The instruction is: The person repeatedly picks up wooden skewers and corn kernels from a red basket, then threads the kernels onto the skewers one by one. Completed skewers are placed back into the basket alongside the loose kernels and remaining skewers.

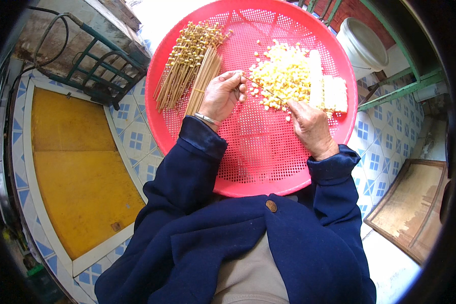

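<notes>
My right hand (307,127) pinches one end of a thin wooden stick (264,88), which slants up to the left. At its other end are the thumb and fingertips of my left hand (226,93); whether a kernel is between them is too small to tell. Both hands are above a round red plastic mesh tray (250,152). Just beyond the stick lies a heap of yellow corn kernels (285,76). Beside my left hand is a banded bundle of plain sticks (202,81). Left of that lie many sticks tipped with yellow kernels (180,64).
Pale corn cobs (334,93) rest at the tray's right side. A green metal hand truck (98,64) stands at left, near a yellow panel (79,163) with a white frame. To the right are a white bucket (364,43), a green metal frame (402,89) and a wooden board (410,201).
</notes>
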`<state>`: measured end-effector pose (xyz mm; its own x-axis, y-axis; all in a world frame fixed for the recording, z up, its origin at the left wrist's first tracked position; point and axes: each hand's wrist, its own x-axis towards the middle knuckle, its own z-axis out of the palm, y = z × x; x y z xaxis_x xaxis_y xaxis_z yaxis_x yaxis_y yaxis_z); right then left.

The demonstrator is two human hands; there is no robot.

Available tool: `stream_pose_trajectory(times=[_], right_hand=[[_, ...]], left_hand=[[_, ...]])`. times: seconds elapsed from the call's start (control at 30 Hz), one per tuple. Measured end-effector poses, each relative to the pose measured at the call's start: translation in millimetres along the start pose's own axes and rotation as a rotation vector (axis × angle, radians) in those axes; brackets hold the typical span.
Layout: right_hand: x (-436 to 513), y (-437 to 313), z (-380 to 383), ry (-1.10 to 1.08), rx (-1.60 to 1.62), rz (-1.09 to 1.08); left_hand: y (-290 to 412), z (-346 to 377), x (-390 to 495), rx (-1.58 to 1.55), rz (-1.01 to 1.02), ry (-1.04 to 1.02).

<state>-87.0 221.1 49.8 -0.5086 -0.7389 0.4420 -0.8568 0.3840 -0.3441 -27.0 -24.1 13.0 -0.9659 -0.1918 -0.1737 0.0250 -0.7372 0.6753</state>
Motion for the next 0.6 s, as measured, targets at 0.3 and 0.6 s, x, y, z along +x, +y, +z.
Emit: stream_pose_trajectory(times=[0.3, 0.6], right_hand=[[-0.4, -0.1, 0.3, 0.016, -0.007, -0.006], [-0.9, -0.1, 2.7, -0.009, -0.006, 0.010]], left_hand=[[-1.9, 4.8, -1.4, -0.060, -0.053, -0.010], [-16.5, 18.4, -7.3, -0.037, -0.095, -0.073]])
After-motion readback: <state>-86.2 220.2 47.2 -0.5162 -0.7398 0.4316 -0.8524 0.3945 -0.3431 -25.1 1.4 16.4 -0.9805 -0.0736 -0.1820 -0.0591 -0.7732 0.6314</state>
